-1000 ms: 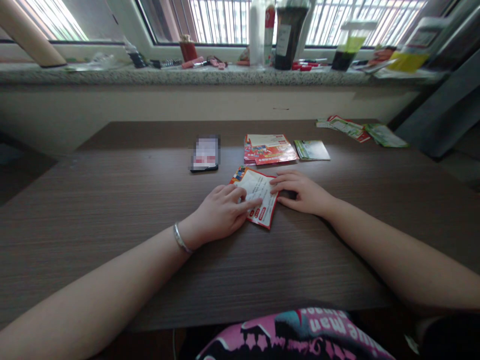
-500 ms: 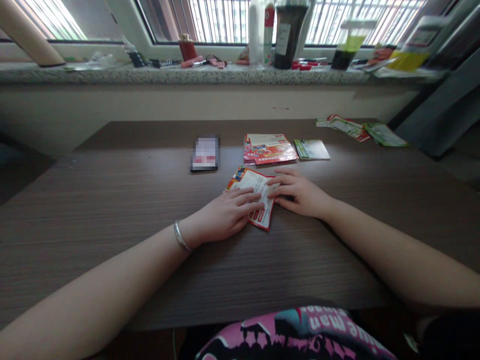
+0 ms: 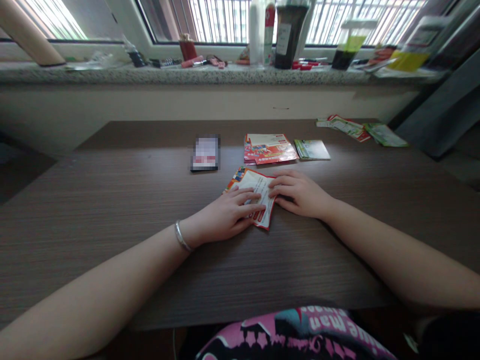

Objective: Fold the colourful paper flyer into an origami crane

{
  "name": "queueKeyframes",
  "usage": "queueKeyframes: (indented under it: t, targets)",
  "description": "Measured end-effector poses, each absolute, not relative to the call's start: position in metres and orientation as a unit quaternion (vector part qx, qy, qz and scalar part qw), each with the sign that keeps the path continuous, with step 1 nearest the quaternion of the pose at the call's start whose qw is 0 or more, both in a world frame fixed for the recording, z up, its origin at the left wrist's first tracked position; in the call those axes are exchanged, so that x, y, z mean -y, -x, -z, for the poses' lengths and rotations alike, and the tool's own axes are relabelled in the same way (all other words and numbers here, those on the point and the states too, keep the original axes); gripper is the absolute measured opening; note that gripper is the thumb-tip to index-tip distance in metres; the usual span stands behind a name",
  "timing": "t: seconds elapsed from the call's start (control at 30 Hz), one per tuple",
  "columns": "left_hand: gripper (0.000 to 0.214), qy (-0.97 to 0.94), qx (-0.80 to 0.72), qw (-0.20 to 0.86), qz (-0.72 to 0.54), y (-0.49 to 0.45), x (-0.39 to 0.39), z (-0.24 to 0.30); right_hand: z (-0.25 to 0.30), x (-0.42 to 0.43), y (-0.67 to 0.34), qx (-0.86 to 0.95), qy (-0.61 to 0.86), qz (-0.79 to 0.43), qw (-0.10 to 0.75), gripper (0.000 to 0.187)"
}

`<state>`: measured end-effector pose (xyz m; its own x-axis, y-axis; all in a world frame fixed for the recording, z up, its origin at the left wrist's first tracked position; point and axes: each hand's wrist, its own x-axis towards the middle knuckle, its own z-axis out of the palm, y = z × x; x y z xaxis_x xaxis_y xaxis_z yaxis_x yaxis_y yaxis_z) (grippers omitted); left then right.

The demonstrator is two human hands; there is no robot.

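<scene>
A folded red and white leaflet (image 3: pixel 257 186) lies on the dark wooden table (image 3: pixel 112 210) in front of me. My left hand (image 3: pixel 221 217), with a silver bangle at the wrist, rests flat on the leaflet's left part with its fingers stretched across the paper. My right hand (image 3: pixel 300 192) presses on the leaflet's right edge, fingers lying flat and close together. Neither hand lifts the paper off the table.
A phone (image 3: pixel 205 154) lies behind the leaflet to the left. A stack of red leaflets (image 3: pixel 268 148) and a green one (image 3: pixel 312 149) lie behind it, more leaflets (image 3: pixel 356 128) at the far right. Bottles and small items crowd the windowsill (image 3: pixel 210 74).
My left hand's fingers have flattened and slid a little further onto the leaflet. The leaflet has shifted slightly left. My right hand has stayed on the right edge.
</scene>
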<state>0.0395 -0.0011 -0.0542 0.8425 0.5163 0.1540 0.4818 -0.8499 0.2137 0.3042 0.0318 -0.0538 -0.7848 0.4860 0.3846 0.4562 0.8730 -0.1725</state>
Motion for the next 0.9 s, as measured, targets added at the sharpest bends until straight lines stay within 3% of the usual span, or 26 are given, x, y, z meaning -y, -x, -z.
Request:
queueKeyframes:
  t: [0.63,0.9]
  targets:
    - [0.034,-0.946,-0.272,0.123,-0.127,-0.043,0.002,0.054,0.065,-0.037,-0.301,0.879,0.38,-0.128,0.26,0.013]
    - [0.037,-0.951,-0.27,0.099,-0.117,-0.044,0.004,0.055,0.073,-0.044,-0.307,0.854,0.418,-0.103,0.293,0.01]
